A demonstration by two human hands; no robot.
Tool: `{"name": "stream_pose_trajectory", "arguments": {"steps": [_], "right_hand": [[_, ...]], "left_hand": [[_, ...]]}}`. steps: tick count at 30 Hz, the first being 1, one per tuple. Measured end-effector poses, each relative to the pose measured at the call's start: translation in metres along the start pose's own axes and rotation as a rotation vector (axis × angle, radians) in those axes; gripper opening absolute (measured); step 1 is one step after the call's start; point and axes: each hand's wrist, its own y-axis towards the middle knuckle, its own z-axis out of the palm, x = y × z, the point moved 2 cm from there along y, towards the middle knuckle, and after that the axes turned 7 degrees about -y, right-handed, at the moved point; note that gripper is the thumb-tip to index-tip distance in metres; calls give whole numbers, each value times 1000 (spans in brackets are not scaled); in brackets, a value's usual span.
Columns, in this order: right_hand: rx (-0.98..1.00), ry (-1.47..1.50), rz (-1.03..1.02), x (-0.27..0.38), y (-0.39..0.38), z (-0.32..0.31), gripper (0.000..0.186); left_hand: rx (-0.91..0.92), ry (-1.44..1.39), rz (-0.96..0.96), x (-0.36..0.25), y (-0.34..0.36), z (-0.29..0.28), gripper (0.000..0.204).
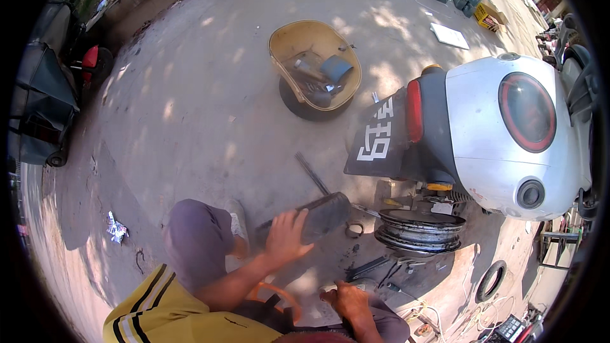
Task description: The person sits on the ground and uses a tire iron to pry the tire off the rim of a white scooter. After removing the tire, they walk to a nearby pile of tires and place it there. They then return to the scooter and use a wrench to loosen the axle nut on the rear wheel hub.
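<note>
My left hand (287,235) lies on a dark cylinder-shaped thing (327,213) on the ground, with fingers stretched out and thumb apart. A long metal bar (312,174) lies just beyond that cylinder. Near my right knee, my right hand (349,303) is closed with curled fingers; whatever it may hold is hidden. To the right stands a wheel rim (420,232) with a dirty, dark top, beneath the tail of a silver scooter (486,159). A small dark ring (354,230) sits between the cylinder and the rim.
Ahead stands a tan tub-shaped seat shell (277,41) holding tools and a blue piece. Dark bars (367,268) and other tools lie before the rim. A tire (491,281) and cables (438,310) are at right; boxes (488,16) stand far right. A dark vehicle (44,95) is left.
</note>
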Motion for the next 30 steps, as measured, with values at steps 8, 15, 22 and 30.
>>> {"name": "stream_pose_trajectory", "arguments": {"steps": [8,15,22,30], "right_hand": [[45,277,-105,4,27,28,31],[-345,636,4,15,-32,-4,22],[-272,1198,418,52,-154,-62,19],[-289,1047,550,83,-257,-85,17]], "left_hand": [[42,-74,-67,-5,-9,-16,97],[239,37,-328,35,14,-57,90],[207,25,-702,42,47,-197,81],[-27,-107,-1090,110,14,-348,93]]}}
